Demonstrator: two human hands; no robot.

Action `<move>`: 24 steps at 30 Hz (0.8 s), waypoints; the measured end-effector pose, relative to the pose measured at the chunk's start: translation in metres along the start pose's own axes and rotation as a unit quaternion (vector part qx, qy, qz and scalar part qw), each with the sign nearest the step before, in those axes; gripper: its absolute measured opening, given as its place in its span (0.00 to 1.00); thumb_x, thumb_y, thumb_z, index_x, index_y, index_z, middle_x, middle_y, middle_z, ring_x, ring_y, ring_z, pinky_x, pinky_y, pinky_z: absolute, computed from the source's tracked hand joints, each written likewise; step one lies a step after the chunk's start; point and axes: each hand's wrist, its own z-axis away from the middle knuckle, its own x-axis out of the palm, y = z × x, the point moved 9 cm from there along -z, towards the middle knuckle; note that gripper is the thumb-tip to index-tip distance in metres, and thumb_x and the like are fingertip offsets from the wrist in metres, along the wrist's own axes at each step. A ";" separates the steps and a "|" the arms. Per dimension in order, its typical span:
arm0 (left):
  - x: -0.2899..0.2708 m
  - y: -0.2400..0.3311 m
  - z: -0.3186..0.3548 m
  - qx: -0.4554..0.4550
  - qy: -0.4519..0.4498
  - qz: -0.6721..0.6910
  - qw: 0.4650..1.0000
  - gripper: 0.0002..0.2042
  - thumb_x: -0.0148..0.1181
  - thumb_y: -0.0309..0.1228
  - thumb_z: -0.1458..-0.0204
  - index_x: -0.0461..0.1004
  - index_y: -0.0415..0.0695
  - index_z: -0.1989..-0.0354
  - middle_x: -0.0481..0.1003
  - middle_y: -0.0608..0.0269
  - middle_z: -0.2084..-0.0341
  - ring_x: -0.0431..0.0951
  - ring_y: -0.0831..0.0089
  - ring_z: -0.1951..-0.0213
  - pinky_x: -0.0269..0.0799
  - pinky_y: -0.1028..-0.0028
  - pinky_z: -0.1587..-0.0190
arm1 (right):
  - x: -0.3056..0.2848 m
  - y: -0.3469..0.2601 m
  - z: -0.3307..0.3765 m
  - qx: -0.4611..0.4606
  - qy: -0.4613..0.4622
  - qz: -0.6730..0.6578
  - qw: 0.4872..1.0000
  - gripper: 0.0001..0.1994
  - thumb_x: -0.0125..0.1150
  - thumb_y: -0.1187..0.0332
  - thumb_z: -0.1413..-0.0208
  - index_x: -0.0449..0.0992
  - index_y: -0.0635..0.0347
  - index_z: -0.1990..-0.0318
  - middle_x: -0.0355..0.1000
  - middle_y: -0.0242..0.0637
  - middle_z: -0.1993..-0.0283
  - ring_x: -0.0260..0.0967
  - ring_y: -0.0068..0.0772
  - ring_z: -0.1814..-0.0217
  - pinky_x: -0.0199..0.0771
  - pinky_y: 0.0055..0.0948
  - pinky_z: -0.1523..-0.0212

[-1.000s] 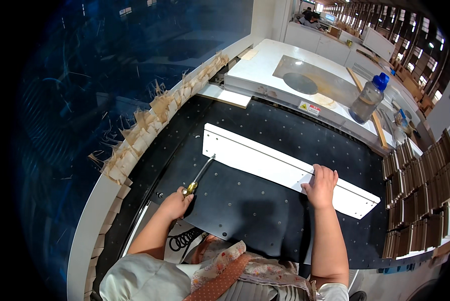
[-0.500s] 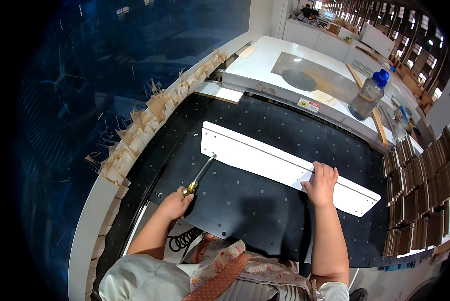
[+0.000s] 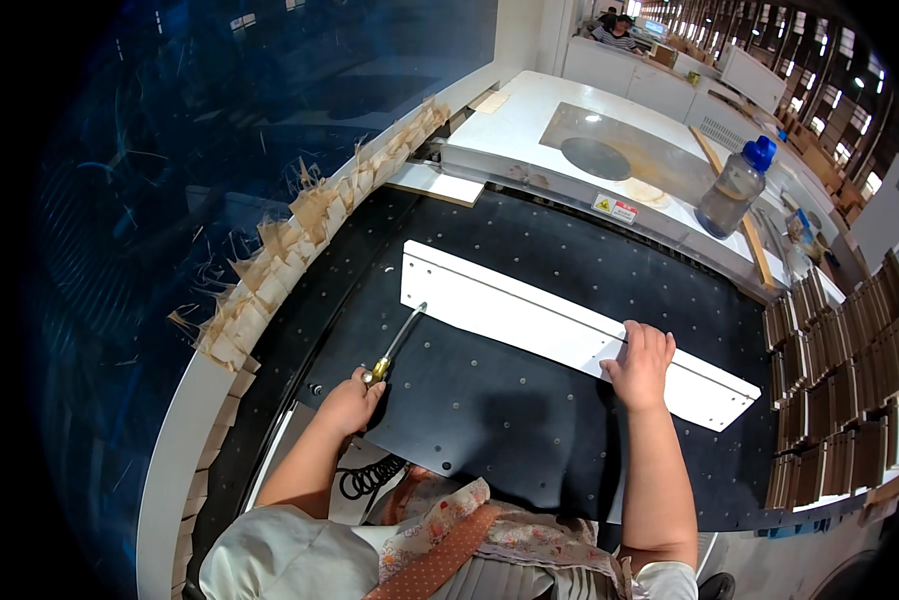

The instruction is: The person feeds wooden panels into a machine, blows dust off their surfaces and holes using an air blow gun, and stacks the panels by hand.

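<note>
A long white panel with a dark groove along its length and small holes near its ends lies slantwise on the black dotted work surface. My left hand is closed around an air blow gun with a thin bent metal nozzle. The nozzle's tip is at a hole near the panel's left end; whether it touches cannot be told. My right hand grips the panel right of its middle, fingers over the far side and thumb on the white face. A coiled black hose hangs beneath my left forearm.
Stacked narrow boards stand at the right. Beyond the black surface is a white machine bed, carrying a blue-capped water bottle and a wooden strip. Ragged strips line the machine frame at left. A person sits far back.
The nozzle tip has shifted slightly left and up along the panel's end, my left hand moving with it. My right hand and the panel stay nearly in place.
</note>
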 end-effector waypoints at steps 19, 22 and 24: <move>-0.020 -0.012 -0.005 -0.014 0.053 0.018 0.998 0.24 0.47 0.43 0.43 0.59 0.31 0.48 0.76 0.45 0.76 0.77 0.60 0.83 0.72 0.67 0.76 | 0.000 0.003 -0.002 -0.004 0.002 -0.005 1.000 0.34 0.74 0.70 0.73 0.67 0.57 0.51 0.66 0.37 0.53 0.60 0.41 0.45 0.47 0.51 0.36; -0.020 -0.015 -0.009 -0.014 0.060 0.037 0.997 0.22 0.49 0.39 0.42 0.59 0.33 0.49 0.69 0.58 0.85 0.73 0.67 0.87 0.69 0.70 0.82 | 0.004 0.004 -0.003 0.003 -0.007 -0.009 1.000 0.34 0.74 0.70 0.73 0.67 0.57 0.51 0.66 0.37 0.53 0.60 0.41 0.45 0.47 0.51 0.36; -0.020 -0.013 -0.009 -0.007 0.056 0.050 0.997 0.20 0.49 0.39 0.42 0.60 0.33 0.51 0.69 0.58 0.85 0.73 0.67 0.87 0.69 0.70 0.82 | 0.000 0.002 -0.003 0.001 -0.003 -0.007 1.000 0.34 0.74 0.70 0.73 0.67 0.57 0.51 0.66 0.37 0.53 0.60 0.41 0.45 0.47 0.51 0.36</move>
